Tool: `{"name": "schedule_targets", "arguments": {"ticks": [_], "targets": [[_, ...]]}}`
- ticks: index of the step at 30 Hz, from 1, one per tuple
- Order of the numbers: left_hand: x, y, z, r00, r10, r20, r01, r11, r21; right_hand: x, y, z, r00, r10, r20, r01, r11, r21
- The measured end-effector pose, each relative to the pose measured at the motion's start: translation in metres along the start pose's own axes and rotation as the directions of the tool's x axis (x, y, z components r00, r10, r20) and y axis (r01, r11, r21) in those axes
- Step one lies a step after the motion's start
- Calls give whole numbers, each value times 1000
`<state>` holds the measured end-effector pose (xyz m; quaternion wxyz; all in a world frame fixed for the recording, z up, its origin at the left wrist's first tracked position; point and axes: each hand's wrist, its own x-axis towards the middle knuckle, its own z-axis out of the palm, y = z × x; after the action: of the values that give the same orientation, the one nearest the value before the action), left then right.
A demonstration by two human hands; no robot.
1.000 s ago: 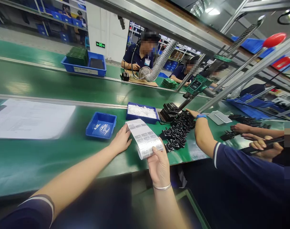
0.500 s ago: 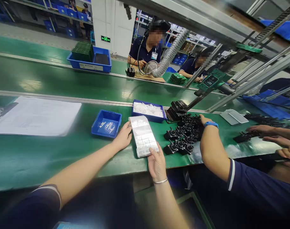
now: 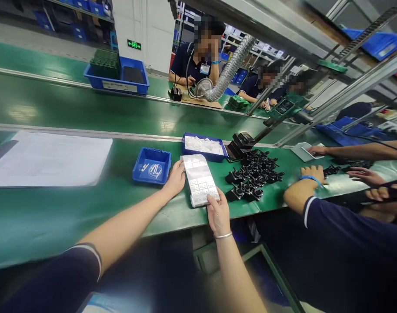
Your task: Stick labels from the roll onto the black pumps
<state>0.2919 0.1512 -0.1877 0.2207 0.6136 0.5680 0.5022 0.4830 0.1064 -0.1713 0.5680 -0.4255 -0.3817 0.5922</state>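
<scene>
Right hand (image 3: pixel 218 213): pinching near end of label strip (image 3: pixel 201 178). Left hand (image 3: pixel 175 179): at strip's far left edge, grip unclear to me. Strip: between blue tray (image 3: pixel 153 155) and black housings (image 3: pixel 256 171). Step, I judge: steadying; next needs even hold.

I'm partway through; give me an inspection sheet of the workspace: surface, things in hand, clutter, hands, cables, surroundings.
Surface: green bench top, glossy.
Things in hand: label sheet, printed in a grid; text too small to read.
Clutter: white papers and blue tray to the left; blue box of white pieces behind; black parts clustered to the right.
Hands: right hand holds the sheet's near end, thumb on top; left hand at its far left edge, grip unclear.
Cables: dark cable by the person opposite.
Surroundings: co-worker's hand with blue wristband to the right; silver duct across the bench.
</scene>
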Motion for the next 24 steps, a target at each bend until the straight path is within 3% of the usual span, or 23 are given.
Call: {"name": "schedule_targets", "arguments": {"ticks": [9,24], "targets": [[2,-6,1,999,-34,-35,31,995,-97,-6,8,7,990,-133,-48,128,988,-83],[2,-3,-5,988,-141,-63,123,964,-236,-12,11,7,974,-226,25,221,917,-332]]}}
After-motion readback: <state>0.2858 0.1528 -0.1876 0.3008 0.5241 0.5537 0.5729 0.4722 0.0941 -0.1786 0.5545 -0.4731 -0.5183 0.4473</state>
